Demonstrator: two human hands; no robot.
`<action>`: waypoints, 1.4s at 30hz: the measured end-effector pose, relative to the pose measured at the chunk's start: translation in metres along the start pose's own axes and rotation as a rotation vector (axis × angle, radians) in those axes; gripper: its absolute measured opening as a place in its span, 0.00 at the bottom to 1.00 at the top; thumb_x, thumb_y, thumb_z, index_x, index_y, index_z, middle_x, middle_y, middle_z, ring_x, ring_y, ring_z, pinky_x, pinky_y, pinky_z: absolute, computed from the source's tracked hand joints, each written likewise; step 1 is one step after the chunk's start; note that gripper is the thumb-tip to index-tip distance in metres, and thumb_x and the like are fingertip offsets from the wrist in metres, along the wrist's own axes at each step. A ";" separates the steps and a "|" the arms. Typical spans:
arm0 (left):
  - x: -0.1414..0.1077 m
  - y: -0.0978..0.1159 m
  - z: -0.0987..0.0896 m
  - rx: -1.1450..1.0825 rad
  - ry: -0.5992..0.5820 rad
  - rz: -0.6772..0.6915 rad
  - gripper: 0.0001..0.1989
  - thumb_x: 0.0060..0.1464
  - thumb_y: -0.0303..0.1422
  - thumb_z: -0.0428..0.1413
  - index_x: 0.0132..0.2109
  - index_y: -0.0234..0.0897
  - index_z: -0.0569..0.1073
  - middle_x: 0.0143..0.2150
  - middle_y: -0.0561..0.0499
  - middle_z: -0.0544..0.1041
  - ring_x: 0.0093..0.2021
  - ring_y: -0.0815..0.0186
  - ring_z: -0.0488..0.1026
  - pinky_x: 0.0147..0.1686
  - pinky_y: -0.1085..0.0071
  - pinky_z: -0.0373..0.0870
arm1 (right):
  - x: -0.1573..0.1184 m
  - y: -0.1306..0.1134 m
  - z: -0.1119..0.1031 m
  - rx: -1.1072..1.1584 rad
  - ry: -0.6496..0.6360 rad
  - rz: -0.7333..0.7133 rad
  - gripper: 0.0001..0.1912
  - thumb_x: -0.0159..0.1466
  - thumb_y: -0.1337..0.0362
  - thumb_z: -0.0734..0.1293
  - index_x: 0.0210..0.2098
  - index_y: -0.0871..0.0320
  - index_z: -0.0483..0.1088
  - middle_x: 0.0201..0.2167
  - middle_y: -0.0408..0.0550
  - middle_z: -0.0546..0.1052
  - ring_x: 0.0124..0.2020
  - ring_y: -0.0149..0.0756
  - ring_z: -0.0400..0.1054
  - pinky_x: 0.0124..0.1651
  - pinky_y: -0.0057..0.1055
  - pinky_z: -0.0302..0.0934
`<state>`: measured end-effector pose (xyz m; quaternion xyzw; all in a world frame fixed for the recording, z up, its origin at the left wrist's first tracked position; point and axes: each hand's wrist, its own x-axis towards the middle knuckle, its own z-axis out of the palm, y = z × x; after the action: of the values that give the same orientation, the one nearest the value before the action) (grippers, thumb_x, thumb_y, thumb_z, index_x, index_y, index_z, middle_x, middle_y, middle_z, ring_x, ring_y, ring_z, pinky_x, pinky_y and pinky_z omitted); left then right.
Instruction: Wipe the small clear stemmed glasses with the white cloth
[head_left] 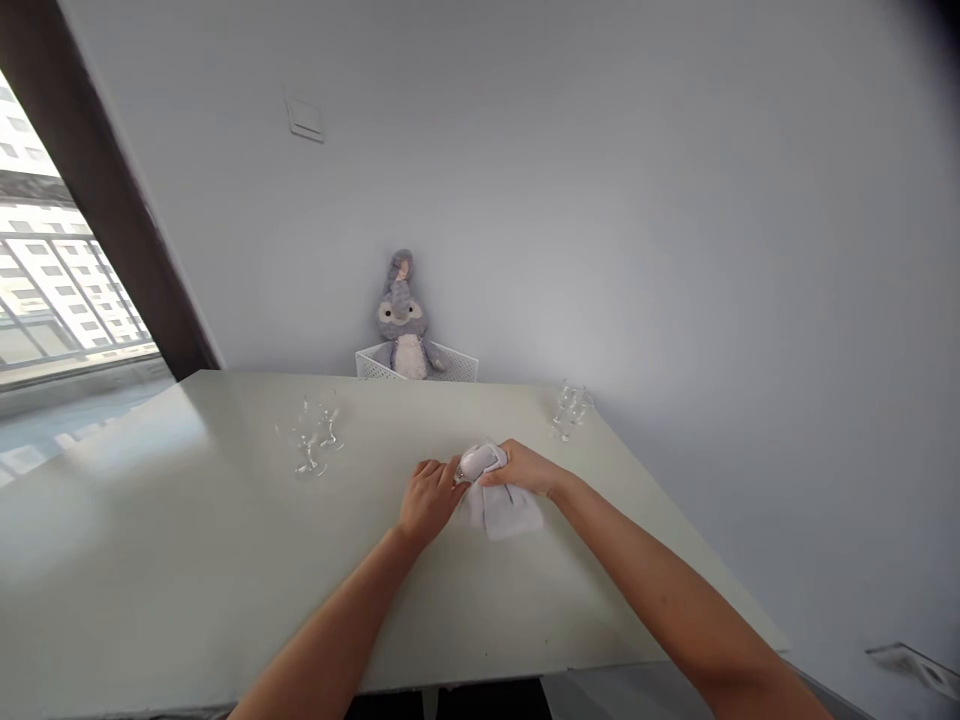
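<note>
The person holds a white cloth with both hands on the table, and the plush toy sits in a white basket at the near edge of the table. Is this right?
Not quite. The head view shows the plush toy in its white basket at the far edge of the table, against the wall. The left hand and right hand do hold the white cloth.

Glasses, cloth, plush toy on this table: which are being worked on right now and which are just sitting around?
In hand:
left hand steadying a glass
right hand pressing a white cloth around it

Lying about:
group of glasses on the left of the table
glasses by the wall
plush toy in a white basket
</note>
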<state>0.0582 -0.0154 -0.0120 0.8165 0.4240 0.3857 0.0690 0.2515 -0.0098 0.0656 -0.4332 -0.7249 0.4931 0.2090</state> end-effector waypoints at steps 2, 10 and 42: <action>0.000 -0.002 -0.003 -0.063 -0.040 -0.032 0.18 0.54 0.42 0.46 0.45 0.34 0.68 0.28 0.48 0.71 0.31 0.64 0.67 0.36 0.67 0.60 | 0.001 0.001 0.004 0.033 -0.001 -0.005 0.14 0.48 0.58 0.67 0.30 0.62 0.71 0.22 0.40 0.69 0.23 0.28 0.60 0.27 0.24 0.55; -0.008 0.005 0.003 -1.088 -0.745 -0.242 0.25 0.51 0.52 0.43 0.23 0.34 0.63 0.16 0.55 0.62 0.16 0.74 0.58 0.21 0.74 0.59 | -0.032 -0.036 -0.028 -0.166 -0.397 0.013 0.18 0.44 0.61 0.70 0.34 0.62 0.74 0.27 0.42 0.74 0.29 0.32 0.66 0.31 0.23 0.58; -0.002 -0.018 -0.001 -0.080 -0.152 0.015 0.16 0.54 0.42 0.46 0.35 0.38 0.73 0.24 0.50 0.70 0.28 0.67 0.64 0.33 0.71 0.58 | -0.013 0.018 0.025 0.175 0.134 0.054 0.14 0.45 0.63 0.70 0.32 0.61 0.72 0.25 0.42 0.73 0.27 0.31 0.65 0.32 0.27 0.59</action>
<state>0.0448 -0.0058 -0.0204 0.8432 0.3957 0.3396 0.1308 0.2481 -0.0318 0.0400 -0.4648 -0.6516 0.5297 0.2806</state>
